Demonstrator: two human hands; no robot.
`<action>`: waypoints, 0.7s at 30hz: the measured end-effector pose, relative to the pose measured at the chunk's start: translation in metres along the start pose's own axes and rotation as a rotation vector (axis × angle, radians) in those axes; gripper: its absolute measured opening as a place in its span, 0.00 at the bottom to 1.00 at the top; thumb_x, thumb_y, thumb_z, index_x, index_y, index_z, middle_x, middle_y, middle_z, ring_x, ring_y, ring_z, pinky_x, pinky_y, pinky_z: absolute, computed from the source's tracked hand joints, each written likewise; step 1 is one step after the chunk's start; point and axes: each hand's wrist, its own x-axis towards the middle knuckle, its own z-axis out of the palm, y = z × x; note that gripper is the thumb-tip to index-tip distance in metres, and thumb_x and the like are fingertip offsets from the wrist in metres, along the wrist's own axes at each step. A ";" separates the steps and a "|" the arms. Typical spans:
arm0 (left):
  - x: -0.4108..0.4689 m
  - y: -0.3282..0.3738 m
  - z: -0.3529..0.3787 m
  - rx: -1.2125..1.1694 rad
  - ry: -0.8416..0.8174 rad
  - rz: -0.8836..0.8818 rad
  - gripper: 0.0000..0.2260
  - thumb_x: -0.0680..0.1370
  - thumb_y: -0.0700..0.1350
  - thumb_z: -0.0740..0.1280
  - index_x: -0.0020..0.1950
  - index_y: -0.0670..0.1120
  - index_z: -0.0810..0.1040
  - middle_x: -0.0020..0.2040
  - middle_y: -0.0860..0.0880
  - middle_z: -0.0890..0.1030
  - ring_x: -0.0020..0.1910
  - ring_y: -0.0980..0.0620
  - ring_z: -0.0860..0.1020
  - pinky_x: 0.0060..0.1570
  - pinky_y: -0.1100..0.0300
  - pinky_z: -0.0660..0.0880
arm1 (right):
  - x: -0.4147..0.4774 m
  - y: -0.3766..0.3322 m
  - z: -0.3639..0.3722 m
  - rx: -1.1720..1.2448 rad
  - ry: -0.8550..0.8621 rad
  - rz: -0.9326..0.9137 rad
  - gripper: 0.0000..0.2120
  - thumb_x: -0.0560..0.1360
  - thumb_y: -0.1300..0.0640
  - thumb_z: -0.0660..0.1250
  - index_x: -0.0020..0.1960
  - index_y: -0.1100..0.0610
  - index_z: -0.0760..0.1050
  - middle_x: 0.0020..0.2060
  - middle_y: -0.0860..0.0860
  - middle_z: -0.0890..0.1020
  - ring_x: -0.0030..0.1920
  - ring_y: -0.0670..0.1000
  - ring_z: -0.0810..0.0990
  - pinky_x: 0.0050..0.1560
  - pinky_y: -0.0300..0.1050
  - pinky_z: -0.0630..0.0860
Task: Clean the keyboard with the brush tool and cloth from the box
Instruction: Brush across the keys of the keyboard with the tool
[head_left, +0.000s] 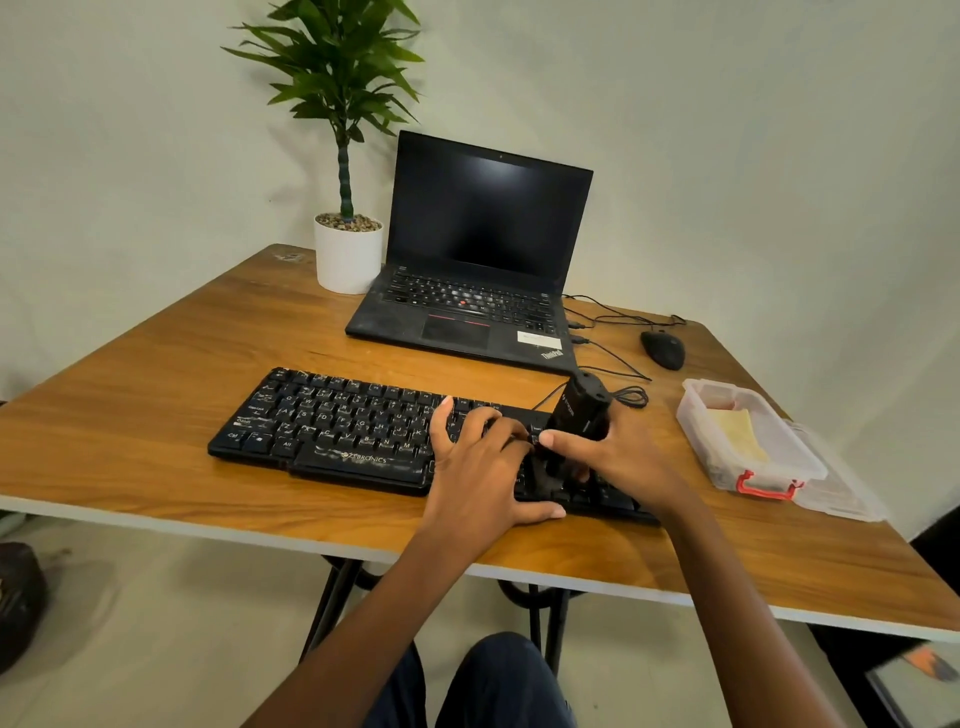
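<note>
Keyboard (332, 426): likely light, may slide
Your flat left grip (483, 467) pins it; right grip (618, 457) clasps brush tool (579, 410) at 3 o'clock.

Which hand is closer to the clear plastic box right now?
Right. The right hand, gripping the brush tool over the right end of the keyboard, sits left of the box without touching it. The left hand rests on the keyboard farther left, beyond the right hand.
</note>
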 end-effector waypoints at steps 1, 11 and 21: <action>0.000 0.000 0.001 -0.010 0.004 0.002 0.31 0.64 0.74 0.54 0.45 0.52 0.83 0.49 0.55 0.80 0.57 0.49 0.75 0.66 0.40 0.48 | -0.002 -0.001 -0.001 0.020 -0.044 0.022 0.12 0.70 0.54 0.71 0.49 0.52 0.70 0.39 0.48 0.79 0.32 0.42 0.78 0.29 0.31 0.74; 0.000 -0.002 0.006 -0.023 0.002 0.055 0.30 0.67 0.73 0.52 0.47 0.54 0.83 0.50 0.56 0.80 0.56 0.51 0.75 0.65 0.38 0.51 | -0.007 0.019 -0.020 -0.043 0.027 0.079 0.18 0.66 0.46 0.73 0.50 0.53 0.73 0.42 0.50 0.81 0.33 0.42 0.78 0.33 0.35 0.73; 0.000 -0.001 0.006 -0.031 0.004 0.072 0.30 0.68 0.72 0.52 0.47 0.53 0.83 0.50 0.57 0.82 0.57 0.52 0.76 0.66 0.40 0.49 | -0.013 0.032 -0.031 -0.066 0.107 0.123 0.15 0.65 0.45 0.72 0.46 0.49 0.71 0.36 0.49 0.80 0.34 0.48 0.79 0.35 0.39 0.76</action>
